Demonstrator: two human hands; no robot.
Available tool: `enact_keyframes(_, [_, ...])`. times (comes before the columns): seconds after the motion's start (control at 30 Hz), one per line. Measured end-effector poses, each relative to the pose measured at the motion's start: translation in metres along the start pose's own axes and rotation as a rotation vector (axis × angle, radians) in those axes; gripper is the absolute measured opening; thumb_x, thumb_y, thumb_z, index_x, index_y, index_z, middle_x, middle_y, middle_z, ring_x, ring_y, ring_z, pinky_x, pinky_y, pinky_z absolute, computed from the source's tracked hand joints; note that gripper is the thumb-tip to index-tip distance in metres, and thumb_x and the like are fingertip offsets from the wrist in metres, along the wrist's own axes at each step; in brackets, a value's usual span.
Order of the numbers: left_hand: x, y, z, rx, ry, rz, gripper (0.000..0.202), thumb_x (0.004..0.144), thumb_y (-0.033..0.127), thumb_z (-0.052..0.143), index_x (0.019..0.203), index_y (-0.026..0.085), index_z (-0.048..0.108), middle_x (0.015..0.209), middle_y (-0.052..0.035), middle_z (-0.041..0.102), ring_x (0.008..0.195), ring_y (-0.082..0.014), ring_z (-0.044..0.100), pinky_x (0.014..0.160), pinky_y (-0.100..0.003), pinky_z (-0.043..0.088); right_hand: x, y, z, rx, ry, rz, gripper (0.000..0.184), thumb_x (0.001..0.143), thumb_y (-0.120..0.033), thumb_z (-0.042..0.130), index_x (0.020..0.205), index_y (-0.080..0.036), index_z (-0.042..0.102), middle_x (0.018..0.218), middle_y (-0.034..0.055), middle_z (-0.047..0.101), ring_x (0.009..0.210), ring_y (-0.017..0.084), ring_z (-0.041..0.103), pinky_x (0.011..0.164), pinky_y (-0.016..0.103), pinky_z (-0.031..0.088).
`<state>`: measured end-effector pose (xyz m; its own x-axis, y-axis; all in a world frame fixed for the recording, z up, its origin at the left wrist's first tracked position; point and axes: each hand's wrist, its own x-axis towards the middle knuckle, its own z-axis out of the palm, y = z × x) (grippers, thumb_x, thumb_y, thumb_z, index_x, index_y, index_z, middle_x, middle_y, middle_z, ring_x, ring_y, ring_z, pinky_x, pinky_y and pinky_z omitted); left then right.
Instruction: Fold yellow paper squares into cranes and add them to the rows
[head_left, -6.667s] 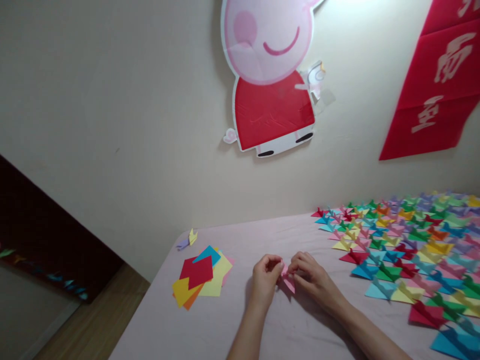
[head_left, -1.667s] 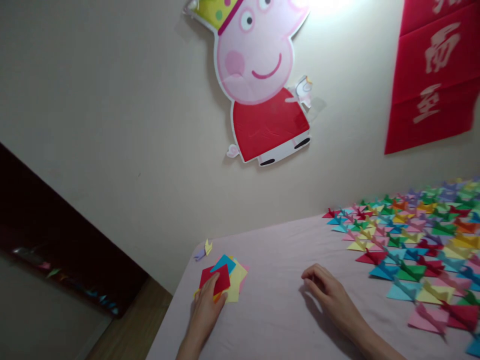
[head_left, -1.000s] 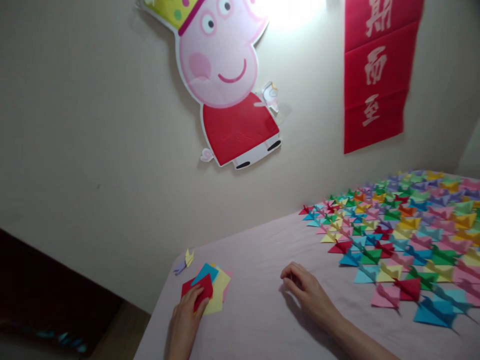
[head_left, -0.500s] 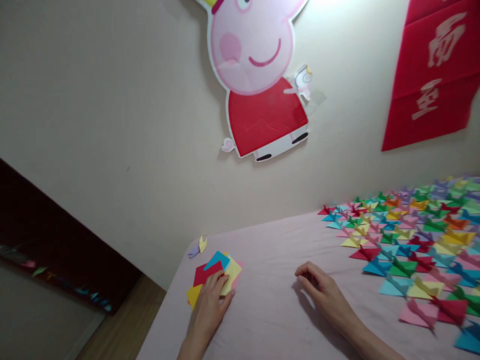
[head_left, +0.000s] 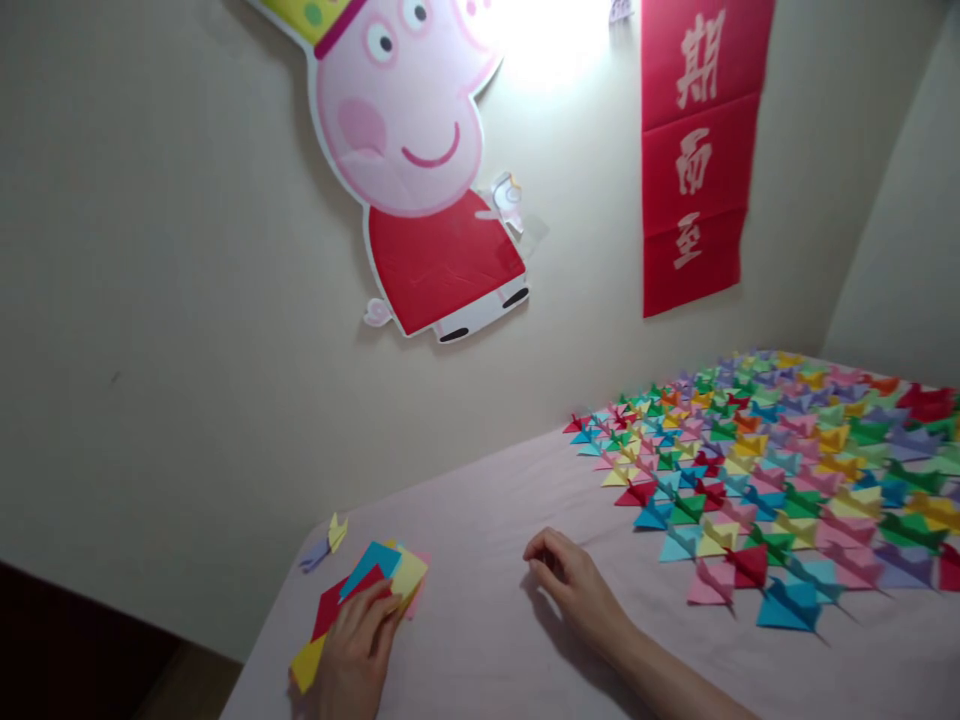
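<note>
My left hand [head_left: 357, 645] is on a loose, fanned stack of square coloured papers at the table's left. Its fingers and thumb close on the top sheets near a red paper [head_left: 328, 606]. A blue paper [head_left: 373, 567], a pale yellow paper [head_left: 409, 575] and a deeper yellow paper [head_left: 307, 664] show around it. My right hand [head_left: 570, 575] hovers just above or rests on the pale pink cloth [head_left: 480, 530], right of the stack. Its fingers curl loosely, the thumb a little apart from them, and nothing shows in them.
Many folded paper cranes [head_left: 750, 480] stand in rows across the table's right side. A small yellow folded piece [head_left: 337, 532] and a purple one [head_left: 315, 555] lie near the far left corner. The wall behind carries a cartoon pig cutout [head_left: 442, 265] and a red banner [head_left: 697, 150].
The view has turned to the right, so everything sits further left and more cranes show. My left hand's fingers have drawn closer together on the papers. My right hand looks much the same.
</note>
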<state>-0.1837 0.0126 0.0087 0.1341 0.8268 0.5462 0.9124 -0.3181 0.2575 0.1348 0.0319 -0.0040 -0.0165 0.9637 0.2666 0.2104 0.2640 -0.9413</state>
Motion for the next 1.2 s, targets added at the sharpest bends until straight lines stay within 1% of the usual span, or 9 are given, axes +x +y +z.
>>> enact_keyframes(0.1, [0.006, 0.041, 0.019, -0.06, 0.037, 0.055, 0.024, 0.095, 0.041, 0.054, 0.085, 0.024, 0.067, 0.111, -0.0059, 0.07, 0.105, -0.0257, 0.064, 0.089, -0.041, 0.055, 0.0, 0.004, 0.001, 0.012, 0.006, -0.01, 0.014, 0.081, -0.023, 0.05, 0.088, -0.021, 0.061, 0.073, -0.0003, 0.059, 0.066, 0.016, 0.054, 0.061, 0.026, 0.042])
enact_keyframes(0.2, [0.011, 0.086, 0.042, -0.149, -0.019, 0.108, 0.012, 0.089, 0.016, 0.056, 0.082, 0.022, 0.062, 0.113, -0.0063, 0.069, 0.106, -0.0244, 0.062, 0.087, -0.039, 0.053, -0.001, 0.013, 0.003, 0.038, 0.031, -0.029, 0.016, 0.08, -0.025, 0.052, 0.093, -0.021, 0.061, 0.075, -0.0003, 0.06, 0.067, 0.017, 0.057, 0.063, 0.027, 0.046])
enact_keyframes(0.33, [0.016, 0.14, 0.058, -0.287, -0.119, -0.031, 0.026, 0.079, -0.004, 0.05, 0.083, 0.021, 0.057, 0.107, -0.004, 0.067, 0.097, -0.0207, 0.062, 0.081, -0.034, 0.049, -0.005, 0.022, 0.006, -0.042, -0.021, -0.071, 0.018, 0.084, -0.023, 0.049, 0.098, -0.023, 0.06, 0.08, -0.0002, 0.062, 0.07, 0.018, 0.059, 0.067, 0.028, 0.049])
enact_keyframes(0.47, [0.017, 0.172, 0.061, -0.429, -0.139, -0.163, 0.021, 0.084, 0.001, 0.053, 0.083, 0.021, 0.054, 0.097, -0.001, 0.065, 0.092, -0.0188, 0.059, 0.081, -0.032, 0.046, -0.006, 0.015, -0.003, -0.194, -0.104, -0.209, 0.015, 0.084, -0.02, 0.049, 0.093, -0.023, 0.061, 0.092, 0.0047, 0.066, 0.09, 0.023, 0.061, 0.08, 0.033, 0.049])
enact_keyframes(0.57, [0.012, 0.178, 0.061, -0.451, -0.178, -0.189, 0.024, 0.082, -0.002, 0.052, 0.084, 0.021, 0.054, 0.099, -0.0003, 0.065, 0.095, -0.019, 0.058, 0.084, -0.033, 0.043, -0.002, 0.009, -0.018, -0.421, -0.188, -0.268, 0.015, 0.082, -0.015, 0.049, 0.077, -0.023, 0.061, 0.083, 0.005, 0.066, 0.081, 0.024, 0.057, 0.074, 0.035, 0.046])
enact_keyframes(0.77, [-0.006, 0.18, 0.06, -0.344, -0.296, -0.141, 0.038, 0.068, -0.008, 0.046, 0.089, 0.022, 0.056, 0.101, 0.0004, 0.063, 0.097, -0.0202, 0.054, 0.084, -0.034, 0.04, -0.005, 0.013, -0.051, -0.61, -0.349, -0.374, 0.02, 0.082, -0.012, 0.051, 0.075, -0.023, 0.066, 0.078, 0.0061, 0.067, 0.078, 0.023, 0.056, 0.072, 0.035, 0.042])
enact_keyframes(0.87, [-0.017, 0.18, 0.064, -0.354, -0.31, -0.109, 0.038, 0.069, -0.007, 0.047, 0.091, 0.023, 0.056, 0.101, -0.0001, 0.063, 0.097, -0.0203, 0.054, 0.085, -0.033, 0.042, -0.014, 0.014, -0.06, -0.575, -0.402, -0.316, 0.018, 0.087, -0.02, 0.052, 0.075, -0.023, 0.065, 0.081, 0.0061, 0.068, 0.08, 0.023, 0.058, 0.073, 0.034, 0.044])
enact_keyframes(1.0, [-0.023, 0.172, 0.077, -0.357, -0.306, -0.096, 0.031, 0.074, -0.001, 0.054, 0.093, 0.023, 0.057, 0.094, -0.0024, 0.063, 0.09, -0.021, 0.057, 0.081, -0.032, 0.047, -0.021, 0.011, -0.061, -0.479, -0.393, -0.13, 0.025, 0.09, -0.035, 0.051, 0.069, -0.024, 0.06, 0.076, 0.0051, 0.067, 0.072, 0.021, 0.061, 0.068, 0.031, 0.047])
enact_keyframes(1.2, [-0.028, 0.169, 0.081, -0.347, -0.259, -0.113, 0.06, 0.072, -0.005, 0.049, 0.125, 0.022, 0.051, 0.115, -0.0066, 0.062, 0.107, -0.0198, 0.059, 0.094, -0.03, 0.049, -0.008, 0.01, -0.048, -0.541, -0.257, 0.007, 0.02, 0.083, -0.035, 0.053, 0.068, -0.024, 0.059, 0.071, 0.004, 0.069, 0.066, 0.021, 0.062, 0.061, 0.029, 0.044])
